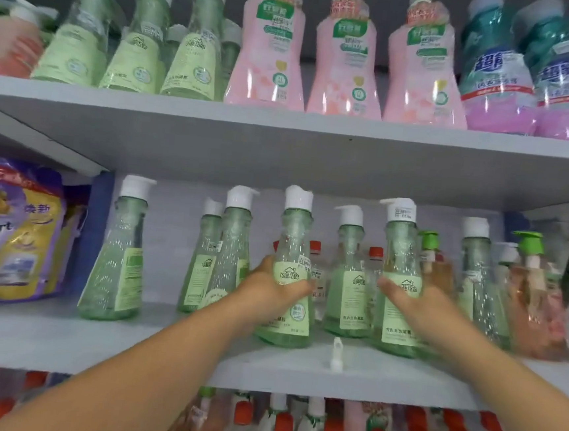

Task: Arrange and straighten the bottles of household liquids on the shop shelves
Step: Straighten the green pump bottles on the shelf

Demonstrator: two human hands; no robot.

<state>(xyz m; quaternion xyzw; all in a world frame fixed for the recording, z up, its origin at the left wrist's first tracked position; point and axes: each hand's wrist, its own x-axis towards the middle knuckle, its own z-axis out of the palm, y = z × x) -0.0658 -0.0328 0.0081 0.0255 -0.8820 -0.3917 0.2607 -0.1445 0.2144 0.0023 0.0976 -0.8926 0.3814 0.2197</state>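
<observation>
Both arms are stretched forward and up to the middle shelf point(161, 345), bare forearms entering from the bottom corners.

The left hand point(275, 288) is wrapped around the body of a green pump bottle point(289, 277) at label height, fingers curled over the front of the label, thumb side toward the left. That bottle stands upright at the shelf's front edge, base on the shelf.

The right hand point(413, 300) is laid against the lower right side of a second green pump bottle point(399, 283), thumb across the label; the fingers run behind the bottle, so whether they curl round it cannot be told. This bottle is also upright, near the front edge, with a price sticker on its white pump head.

Both bottles are clear, flask-shaped, with green liquid, pale green labels and white pump tops. A third bottle of the same kind point(348, 276) stands between and slightly behind them. More of the same are seen left point(119, 256) and right point(476, 283), the left one turned label sideways. Red-capped bottles point(375, 252) are visible at the back.

A small white plastic piece point(336, 354) lies on the shelf just in front of the gap between the two held bottles.

A purple Comfort refill pouch point(6, 229) stands at the far left. The top shelf holds green bottles point(133, 40), pink pump bottles point(270, 52) and teal-and-purple bottles point(495, 68). The lower shelf is blurred.
</observation>
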